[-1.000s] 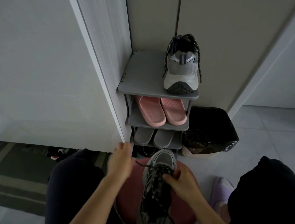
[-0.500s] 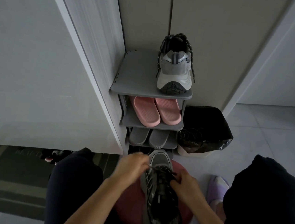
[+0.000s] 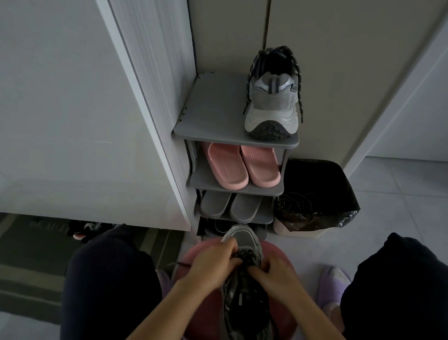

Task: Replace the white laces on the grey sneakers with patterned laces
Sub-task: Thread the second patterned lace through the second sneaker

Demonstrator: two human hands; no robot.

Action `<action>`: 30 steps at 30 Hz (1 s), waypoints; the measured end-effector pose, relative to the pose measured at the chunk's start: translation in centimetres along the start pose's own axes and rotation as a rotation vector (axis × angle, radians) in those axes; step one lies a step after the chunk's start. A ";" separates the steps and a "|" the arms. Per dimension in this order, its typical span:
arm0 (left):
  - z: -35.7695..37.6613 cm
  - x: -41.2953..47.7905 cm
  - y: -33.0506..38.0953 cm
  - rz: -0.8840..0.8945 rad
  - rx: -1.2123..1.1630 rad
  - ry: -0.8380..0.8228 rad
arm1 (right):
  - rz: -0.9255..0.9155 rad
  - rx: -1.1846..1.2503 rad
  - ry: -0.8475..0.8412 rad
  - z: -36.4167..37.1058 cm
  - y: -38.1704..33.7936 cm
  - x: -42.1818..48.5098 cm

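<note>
Both hands have closed in on the toe. Left hand (image 3: 212,261) and right hand (image 3: 276,274) pinch the patterned lace (image 3: 246,254) at the front eyelets of the grey sneaker (image 3: 244,301), which lies on the stool (image 3: 196,251). Draw both ends evenly, keeping the lace flat and untwisted. The second sneaker (image 3: 273,106) stands well beyond the stool, already relaced.

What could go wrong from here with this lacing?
1. The left hand and right hand pinch the lace near the toe; a hard tug might slide the sneaker off the round stool.
2. Dim light, dark lace: a skipped eyelet could go unnoticed.
</note>
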State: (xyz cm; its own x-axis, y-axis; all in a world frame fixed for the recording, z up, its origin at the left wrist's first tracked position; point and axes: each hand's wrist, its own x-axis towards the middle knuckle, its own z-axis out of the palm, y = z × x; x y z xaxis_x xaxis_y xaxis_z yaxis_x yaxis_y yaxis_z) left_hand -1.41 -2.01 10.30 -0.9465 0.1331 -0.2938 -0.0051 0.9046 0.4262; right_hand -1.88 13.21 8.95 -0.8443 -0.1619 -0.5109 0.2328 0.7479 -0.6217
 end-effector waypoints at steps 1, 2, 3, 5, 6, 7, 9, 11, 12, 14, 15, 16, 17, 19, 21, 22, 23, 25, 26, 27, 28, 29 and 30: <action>0.1 0.1 0.2 0.005 0.030 0.040 | 0.018 0.008 0.012 -0.1 0.0 0.1; 0.1 0.2 0.2 0.017 0.028 0.083 | 0.039 0.015 0.028 -0.1 0.1 0.2; -0.1 0.3 0.2 0.035 0.013 0.111 | 0.054 0.020 0.046 -0.2 0.1 0.1; -0.5 0.3 -0.7 0.039 -0.028 0.153 | 0.059 0.043 0.081 0.1 0.1 0.0; -0.7 0.2 -1.1 0.021 -0.047 0.177 | 0.051 0.053 0.090 0.2 0.0 -0.1; -0.8 0.1 -1.5 -0.002 -0.058 0.201 | 0.039 0.054 0.093 0.3 -0.1 -0.2; -0.8 -0.1 -2.1 -0.032 -0.097 0.243 | 0.007 0.040 0.114 0.5 -0.4 -0.5; -0.3 -0.5 -2.2 -0.089 -0.224 0.200 | -0.110 0.037 0.175 0.4 -0.7 -1.0; 0.0 -0.7 -2.3 -0.120 -0.291 0.154 | -0.197 0.006 0.187 0.2 -1.0 -1.4; 0.8 -1.1 -2.6 -0.185 -0.379 0.089 | -0.311 -0.237 0.152 0.2 -1.8 -2.0; 1.2 -1.3 -2.7 -0.216 -0.426 0.077 | -0.326 -0.392 0.139 0.3 -2.3 -2.2; 1.5 -1.5 -2.9 -0.238 -0.481 0.068 | -0.323 -0.515 0.138 0.5 -2.8 -2.3; 1.6 -1.7 -2.9 -0.252 -0.534 0.058 | -0.320 -0.592 0.148 0.6 -3.3 -2.4; 1.5 -2.0 -2.8 -0.259 -0.630 0.033 | -0.339 -0.625 0.154 0.8 -4.0 -2.1; 1.0 -2.1 -2.6 -0.245 -0.729 0.036 | -0.322 -0.459 0.125 0.4 -4.3 -1.4; 0.8 -2.1 -2.6 -0.250 -0.768 0.048 | -0.295 -0.320 0.110 0.0 -4.3 -0.9; 0.8 -2.0 -2.6 -0.266 -0.788 0.065 | -0.240 -0.195 0.068 -0.4 -4.1 -0.3; 1.0 -2.1 -2.8 -0.296 -0.761 0.116 | -0.080 0.106 -0.021 -0.7 -3.1 0.5; 1.3 -2.2 -3.0 -0.306 -0.731 0.143 | -0.002 0.305 -0.042 -0.5 -2.5 0.6; 1.7 -2.3 -3.3 -0.316 -0.707 0.164 | 0.070 0.476 -0.046 -0.2 -1.8 0.6; 2.0 -2.4 -3.4 -0.324 -0.684 0.171 | 0.115 0.593 -0.031 0.1 -1.2 0.6; 2.2 -2.5 -3.4 -0.323 -0.663 0.163 | 0.138 0.644 -0.010 0.2 -0.8 0.5; 2.5 -2.5 -3.4 -0.316 -0.656 0.145 | 0.144 0.664 0.004 0.3 -0.6 0.5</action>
State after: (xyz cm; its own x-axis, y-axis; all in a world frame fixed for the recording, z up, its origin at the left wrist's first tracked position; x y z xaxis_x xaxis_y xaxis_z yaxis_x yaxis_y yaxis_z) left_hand 1.81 -4.38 7.47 -0.9009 -0.1896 -0.3905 -0.4330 0.4571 0.7769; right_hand -2.29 12.52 8.86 -0.7843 -0.0870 -0.6143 0.5887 0.2080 -0.7811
